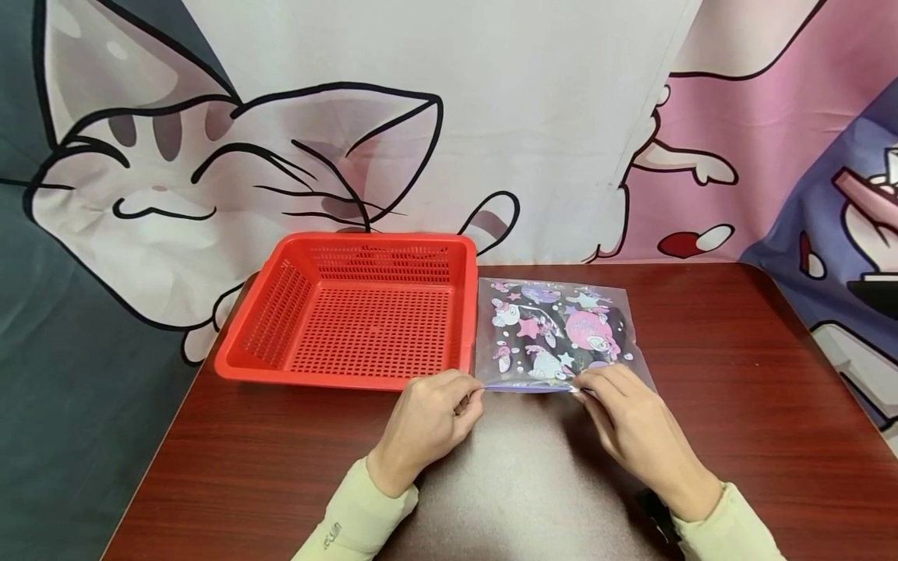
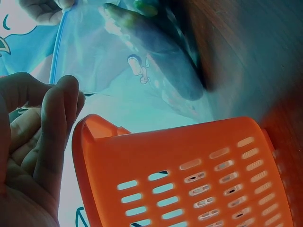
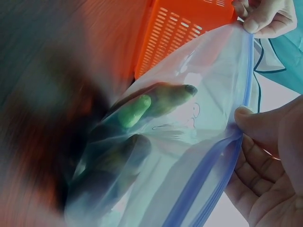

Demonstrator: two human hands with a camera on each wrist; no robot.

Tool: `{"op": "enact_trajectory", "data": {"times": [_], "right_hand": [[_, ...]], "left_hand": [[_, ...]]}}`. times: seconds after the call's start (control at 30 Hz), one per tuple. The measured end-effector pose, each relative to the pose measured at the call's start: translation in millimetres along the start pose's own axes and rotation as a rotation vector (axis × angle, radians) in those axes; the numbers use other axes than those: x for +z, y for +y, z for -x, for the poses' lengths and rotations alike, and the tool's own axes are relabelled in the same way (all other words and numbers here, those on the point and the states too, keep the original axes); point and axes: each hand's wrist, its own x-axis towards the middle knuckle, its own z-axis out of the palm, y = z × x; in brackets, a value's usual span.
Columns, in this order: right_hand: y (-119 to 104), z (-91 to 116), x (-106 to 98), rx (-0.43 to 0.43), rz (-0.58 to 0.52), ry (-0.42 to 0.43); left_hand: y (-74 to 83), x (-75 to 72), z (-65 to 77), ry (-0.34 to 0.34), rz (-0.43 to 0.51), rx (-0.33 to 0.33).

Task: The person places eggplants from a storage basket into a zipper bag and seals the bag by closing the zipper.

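Observation:
A clear zip bag [image 1: 554, 331] with pink and white cartoon prints stands with its blue-purple zip edge toward me. Inside it, in the right wrist view, show dark elongated items [image 3: 106, 177] and a smaller bright green piece [image 3: 135, 111], blurred by the plastic. My left hand [image 1: 433, 417] pinches the left end of the zip edge. My right hand [image 1: 641, 432] pinches the same edge further right, thumb on the strip. Between the two hands the zip edge is stretched straight; below my right thumb its blue strips [image 3: 196, 182] spread apart.
Just left of the bag stands a red plastic basket [image 1: 344, 381] with slotted walls, nothing showing inside it. Both are on a dark reddish-brown wooden table [image 1: 737, 436]. Behind the table hangs a cloth [image 1: 561, 132] printed with cartoon figures.

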Motion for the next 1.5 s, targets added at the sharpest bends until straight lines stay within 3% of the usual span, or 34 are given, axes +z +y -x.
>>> {"op": "enact_trajectory", "data": {"times": [1.5], "right_hand": [[9.7,11.3,-8.1,0.036,0.011,0.016]], "left_hand": [[-3.8,1.0,0.9,-0.017,0.032,0.009]]}}
